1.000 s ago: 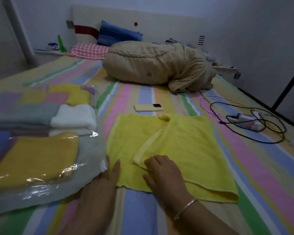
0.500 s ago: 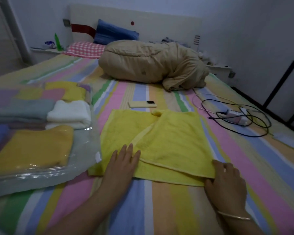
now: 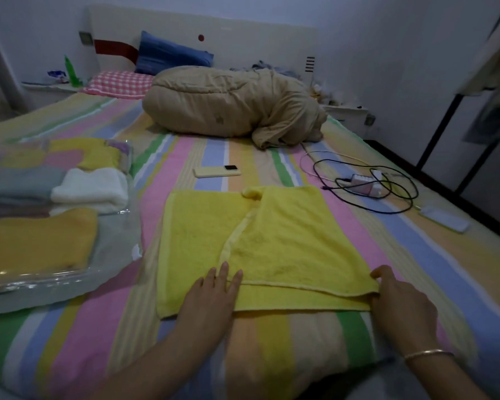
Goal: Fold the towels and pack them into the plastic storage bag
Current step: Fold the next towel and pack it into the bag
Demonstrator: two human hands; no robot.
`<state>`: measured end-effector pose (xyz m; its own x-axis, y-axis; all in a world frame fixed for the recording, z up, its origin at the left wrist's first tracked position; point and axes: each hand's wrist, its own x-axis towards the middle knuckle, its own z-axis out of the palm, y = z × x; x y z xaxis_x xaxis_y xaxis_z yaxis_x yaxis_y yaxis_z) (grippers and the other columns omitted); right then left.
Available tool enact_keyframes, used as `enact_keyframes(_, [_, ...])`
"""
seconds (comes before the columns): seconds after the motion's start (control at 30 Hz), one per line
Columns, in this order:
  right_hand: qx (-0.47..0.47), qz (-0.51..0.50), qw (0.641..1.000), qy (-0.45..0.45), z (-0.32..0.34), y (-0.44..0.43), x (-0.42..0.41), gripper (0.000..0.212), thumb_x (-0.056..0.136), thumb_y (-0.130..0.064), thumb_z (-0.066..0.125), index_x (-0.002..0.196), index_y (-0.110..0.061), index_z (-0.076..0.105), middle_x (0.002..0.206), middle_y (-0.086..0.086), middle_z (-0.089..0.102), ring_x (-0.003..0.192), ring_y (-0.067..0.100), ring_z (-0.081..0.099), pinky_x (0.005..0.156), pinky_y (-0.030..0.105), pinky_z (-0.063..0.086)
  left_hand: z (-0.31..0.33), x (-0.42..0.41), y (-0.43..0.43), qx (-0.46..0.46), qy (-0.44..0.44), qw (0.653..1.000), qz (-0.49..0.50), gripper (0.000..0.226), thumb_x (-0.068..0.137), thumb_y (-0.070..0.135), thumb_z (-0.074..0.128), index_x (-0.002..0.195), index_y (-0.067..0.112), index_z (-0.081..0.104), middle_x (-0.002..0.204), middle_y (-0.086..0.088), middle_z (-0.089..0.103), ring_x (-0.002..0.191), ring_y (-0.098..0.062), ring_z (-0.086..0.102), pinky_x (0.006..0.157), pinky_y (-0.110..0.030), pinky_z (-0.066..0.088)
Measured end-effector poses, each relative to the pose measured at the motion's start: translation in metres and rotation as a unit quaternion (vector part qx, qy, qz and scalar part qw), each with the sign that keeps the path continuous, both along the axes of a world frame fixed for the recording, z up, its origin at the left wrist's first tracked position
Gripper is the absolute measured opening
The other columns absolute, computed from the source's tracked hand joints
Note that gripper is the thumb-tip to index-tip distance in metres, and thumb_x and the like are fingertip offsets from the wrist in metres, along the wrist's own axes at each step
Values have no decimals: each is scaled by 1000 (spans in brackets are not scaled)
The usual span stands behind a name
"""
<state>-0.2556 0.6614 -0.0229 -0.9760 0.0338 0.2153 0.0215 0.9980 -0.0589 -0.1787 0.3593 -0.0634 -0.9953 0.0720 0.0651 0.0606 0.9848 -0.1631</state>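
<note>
Your right hand (image 3: 399,298) pinches the yellow towel (image 3: 272,249)'s near-right corner; left hand (image 3: 214,295) lies flat on its near edge. Towel half-folded on the bed (image 3: 272,342). Several folded towels already in the plastic storage bag (image 3: 113,241), left. This one is unfinished and unpacked.

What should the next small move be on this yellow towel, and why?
Probably draw the right hand, which pinches the near right corner of the yellow towel, toward the near edge while the left hand presses flat. The folded-over flap lies skewed, its edge running diagonally and short of the lower layer's near edge.
</note>
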Motion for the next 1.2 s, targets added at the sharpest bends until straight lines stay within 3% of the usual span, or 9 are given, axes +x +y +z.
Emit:
enact_keyframes(0.1, [34, 39, 998, 41, -14, -2, 4, 46, 70, -10, 63, 115, -13, 56, 92, 12, 58, 80, 35, 55, 59, 35, 42, 18, 16, 5, 22, -30, 999, 0, 58, 74, 10, 31, 117, 9, 68, 120, -27, 63, 93, -39, 69, 64, -44, 59])
enact_keyframes(0.17, [30, 100, 990, 98, -22, -16, 6, 65, 54, -2, 68, 118, -6, 60, 107, 20, 59, 91, 42, 55, 66, 45, 49, 28, 19, 2, 47, -23, 999, -13, 63, 85, 7, 40, 147, 14, 35, 155, -21, 26, 133, -35, 44, 98, -43, 48])
enact_keyframes(0.23, [-15, 183, 977, 113, -22, -40, 11, 73, 48, -4, 70, 120, -11, 62, 115, 18, 59, 103, 42, 55, 79, 49, 50, 42, 19, -5, 114, -110, 987, 27, 74, 88, 11, 48, 153, 22, 14, 162, -5, 8, 144, -22, 25, 110, -35, 34])
enact_keyframes(0.4, [-108, 351, 926, 85, -15, -117, 22, 32, 73, -28, 57, 103, -29, 67, 104, -5, 62, 98, 20, 56, 76, 35, 49, 46, -2, -31, 325, -1, 935, 142, 40, 92, 18, 47, 132, 20, 49, 123, -3, 62, 106, -23, 61, 87, -33, 49])
enact_keyframes(0.57, [-95, 392, 912, 74, -30, -161, 10, 22, 81, -33, 65, 102, -28, 66, 97, -7, 59, 89, 16, 55, 70, 31, 49, 34, -31, -42, 509, -17, 822, 255, 18, 91, 33, 58, 95, 17, 65, 89, -2, 71, 76, -25, 70, 66, -38, 56])
enact_keyframes(0.8, [-188, 454, 871, 17, -10, -161, 5, 19, 84, -38, 51, 88, -25, 64, 84, -12, 57, 76, 7, 55, 59, 28, 48, 45, -51, -32, 454, -27, 858, 238, 20, 79, 34, 70, 66, 20, 63, 73, -1, 70, 72, -18, 65, 73, -37, 56])
enact_keyframes(0.93, [-235, 500, 831, -56, 10, -159, -4, 19, 82, -42, 54, 82, -28, 66, 77, -15, 60, 67, 3, 58, 59, 31, 49, 55, -24, -44, 313, -10, 924, 217, 19, 71, 39, 66, 70, 22, 57, 72, 6, 62, 73, -15, 59, 64, -30, 46])
enact_keyframes(1.0, [-228, 479, 846, -48, 12, -168, -20, 27, 82, -48, 50, 81, -28, 67, 77, -14, 63, 68, 3, 59, 62, 34, 50, 46, -9, -51, 268, -14, 940, 210, 20, 72, 40, 64, 72, 23, 54, 74, 6, 61, 77, -14, 59, 63, -29, 43])
enact_keyframes(1.2, [-153, 369, 916, 42, 17, -216, -115, 19, 87, -25, 59, 105, -22, 67, 104, 1, 61, 101, 21, 55, 79, 36, 48, 21, -12, -63, 386, -64, 899, 198, 40, 82, 54, 62, 63, 20, 51, 55, 6, 56, 48, 0, 48, 51, -21, 35])
